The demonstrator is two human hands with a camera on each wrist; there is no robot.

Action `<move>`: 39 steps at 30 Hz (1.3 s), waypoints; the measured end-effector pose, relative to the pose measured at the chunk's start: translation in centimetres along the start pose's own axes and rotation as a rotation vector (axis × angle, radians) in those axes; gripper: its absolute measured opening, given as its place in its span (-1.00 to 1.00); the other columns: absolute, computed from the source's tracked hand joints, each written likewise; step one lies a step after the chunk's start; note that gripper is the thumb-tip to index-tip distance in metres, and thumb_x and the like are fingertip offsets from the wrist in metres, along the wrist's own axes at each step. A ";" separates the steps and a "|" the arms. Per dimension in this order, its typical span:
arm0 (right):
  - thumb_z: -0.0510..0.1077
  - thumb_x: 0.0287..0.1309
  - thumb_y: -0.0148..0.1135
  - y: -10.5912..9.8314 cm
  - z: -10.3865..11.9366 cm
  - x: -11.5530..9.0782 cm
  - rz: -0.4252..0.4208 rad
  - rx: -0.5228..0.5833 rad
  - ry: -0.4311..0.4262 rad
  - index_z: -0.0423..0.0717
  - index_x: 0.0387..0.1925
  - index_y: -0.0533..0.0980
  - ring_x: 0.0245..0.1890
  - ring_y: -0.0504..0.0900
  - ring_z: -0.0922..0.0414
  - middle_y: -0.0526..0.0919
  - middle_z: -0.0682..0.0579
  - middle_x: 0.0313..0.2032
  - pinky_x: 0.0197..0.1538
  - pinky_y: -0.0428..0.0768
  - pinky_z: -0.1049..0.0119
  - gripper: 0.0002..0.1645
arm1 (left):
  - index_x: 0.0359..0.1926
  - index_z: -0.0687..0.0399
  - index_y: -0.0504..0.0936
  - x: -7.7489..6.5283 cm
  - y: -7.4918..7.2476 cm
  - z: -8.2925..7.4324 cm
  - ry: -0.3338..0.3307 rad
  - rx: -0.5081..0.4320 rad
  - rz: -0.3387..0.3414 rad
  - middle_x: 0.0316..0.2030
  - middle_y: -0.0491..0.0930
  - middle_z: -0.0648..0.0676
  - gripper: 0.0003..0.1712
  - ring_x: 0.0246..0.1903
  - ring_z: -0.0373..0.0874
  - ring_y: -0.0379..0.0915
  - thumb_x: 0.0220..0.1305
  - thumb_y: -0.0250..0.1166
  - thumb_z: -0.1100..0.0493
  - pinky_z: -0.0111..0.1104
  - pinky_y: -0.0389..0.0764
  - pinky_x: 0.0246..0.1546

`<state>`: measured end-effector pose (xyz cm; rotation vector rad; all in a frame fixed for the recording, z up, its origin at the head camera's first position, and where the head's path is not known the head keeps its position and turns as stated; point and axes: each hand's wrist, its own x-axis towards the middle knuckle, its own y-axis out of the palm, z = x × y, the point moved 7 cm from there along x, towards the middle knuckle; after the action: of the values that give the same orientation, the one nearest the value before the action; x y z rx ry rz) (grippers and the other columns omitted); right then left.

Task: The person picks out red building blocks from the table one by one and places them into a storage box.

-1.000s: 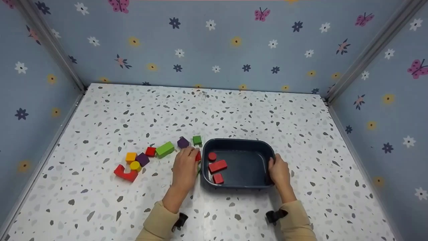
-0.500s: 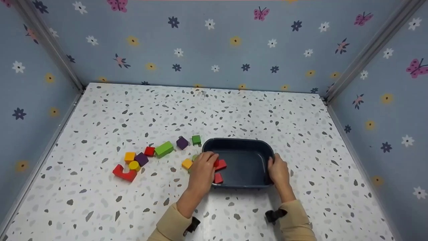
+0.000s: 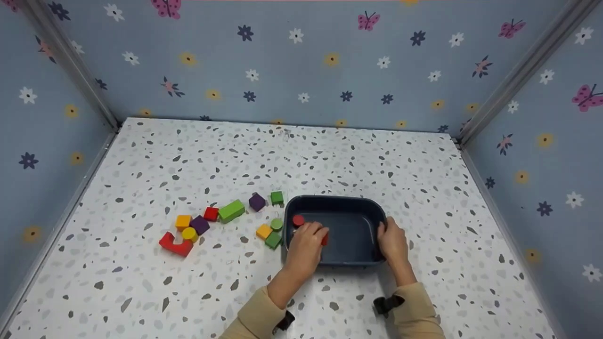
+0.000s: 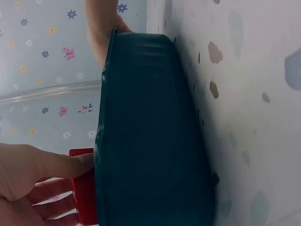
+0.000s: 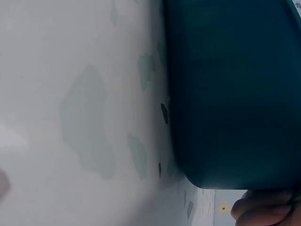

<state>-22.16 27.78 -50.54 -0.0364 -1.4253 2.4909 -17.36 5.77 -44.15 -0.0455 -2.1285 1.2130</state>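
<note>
A dark blue rectangular bin [image 3: 351, 235] stands on the speckled table. My left hand [image 3: 306, 249] reaches over its left side, and in the left wrist view the thumb and fingers pinch a red block [image 4: 85, 193] at rim height. Inside the bin a red round block [image 3: 298, 220] lies near the left wall; the other red blocks there are hidden by the hand. At the right end my right hand [image 3: 394, 241] grips the bin's wall. Only a few curled fingers [image 5: 263, 212] show under the bin's edge in the right wrist view.
Just left of the bin lie a yellow block [image 3: 264, 231], a green round block [image 3: 276, 224] and green cubes [image 3: 273, 240]. Farther left are a long green block [image 3: 231, 211], purple cubes [image 3: 200, 225] and a red arch [image 3: 176, 244]. Patterned walls enclose the table.
My left hand has picked up a red block beside the bin and carried it rightward over the rim. The yellow and green blocks it covered now show. The right hand stays on the bin.
</note>
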 end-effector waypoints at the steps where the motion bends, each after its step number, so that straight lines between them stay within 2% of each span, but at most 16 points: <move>1: -0.18 0.18 -0.08 0.0 0.0 0.0 -0.004 0.000 -0.001 -0.23 -0.42 0.32 -0.53 0.51 -0.18 0.52 -0.29 -0.50 -0.53 0.38 -0.02 -0.83 | -0.29 0.22 0.62 0.0 0.3 -0.1 0.005 -0.004 0.005 -0.35 0.51 0.07 -0.66 -0.31 -0.06 0.43 -0.23 0.33 0.47 -0.31 0.43 -0.17; 5: -0.17 0.18 -0.08 0.0 -0.1 0.0 -0.008 0.004 0.005 -0.23 -0.42 0.32 -0.53 0.51 -0.17 0.52 -0.29 -0.49 -0.53 0.38 -0.02 -0.82 | -0.29 0.21 0.63 0.1 1.4 -0.5 0.011 -0.015 0.051 -0.34 0.51 0.07 -0.68 -0.32 -0.07 0.44 -0.20 0.32 0.46 -0.33 0.45 -0.20; 11: -0.17 0.18 -0.08 0.0 -0.1 0.1 0.001 -0.002 0.011 -0.24 -0.41 0.32 -0.51 0.51 -0.19 0.52 -0.30 -0.48 -0.52 0.38 -0.03 -0.82 | -0.27 0.18 0.63 0.2 3.2 -0.4 -0.051 -0.028 0.161 -0.34 0.51 0.04 -0.71 -0.29 -0.09 0.43 -0.14 0.30 0.42 -0.33 0.44 -0.20; 18: -0.17 0.19 -0.08 0.1 -0.1 0.1 0.013 -0.012 0.020 -0.24 -0.39 0.33 -0.49 0.52 -0.20 0.53 -0.31 -0.46 -0.52 0.39 -0.03 -0.82 | -0.30 0.13 0.65 0.4 4.7 -0.2 -0.101 -0.024 0.240 -0.37 0.51 0.03 -0.73 -0.33 -0.09 0.42 -0.14 0.33 0.39 -0.33 0.46 -0.27; 26: -0.17 0.19 -0.08 0.0 0.0 0.1 0.016 -0.009 0.020 -0.26 -0.36 0.34 -0.46 0.53 -0.22 0.53 -0.32 -0.43 -0.50 0.39 -0.04 -0.81 | -0.39 0.12 0.65 0.8 5.5 0.2 -0.129 -0.012 0.289 -0.46 0.48 0.04 -0.82 -0.40 -0.07 0.43 -0.12 0.31 0.38 -0.32 0.47 -0.35; 33: -0.18 0.19 -0.09 0.1 0.0 0.1 0.009 -0.007 0.007 -0.23 -0.44 0.31 -0.57 0.48 -0.13 0.50 -0.26 -0.53 -0.56 0.37 0.02 -0.82 | -0.47 0.10 0.65 1.2 6.1 0.3 -0.123 0.017 0.343 -0.52 0.47 0.04 -0.86 -0.43 -0.05 0.45 -0.17 0.36 0.33 -0.32 0.46 -0.38; 39: -0.17 0.18 -0.07 -0.1 0.0 0.1 -0.004 -0.011 0.008 -0.23 -0.44 0.31 -0.56 0.48 -0.16 0.50 -0.26 -0.52 -0.55 0.37 -0.01 -0.83 | -0.54 0.11 0.63 1.3 6.7 0.7 -0.141 -0.014 0.369 -0.53 0.49 0.04 -0.89 -0.43 -0.05 0.46 -0.14 0.30 0.39 -0.30 0.47 -0.37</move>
<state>-22.22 27.86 -50.50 -0.0452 -1.4340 2.4771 -20.65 9.48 -48.85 -0.3843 -2.3196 1.4462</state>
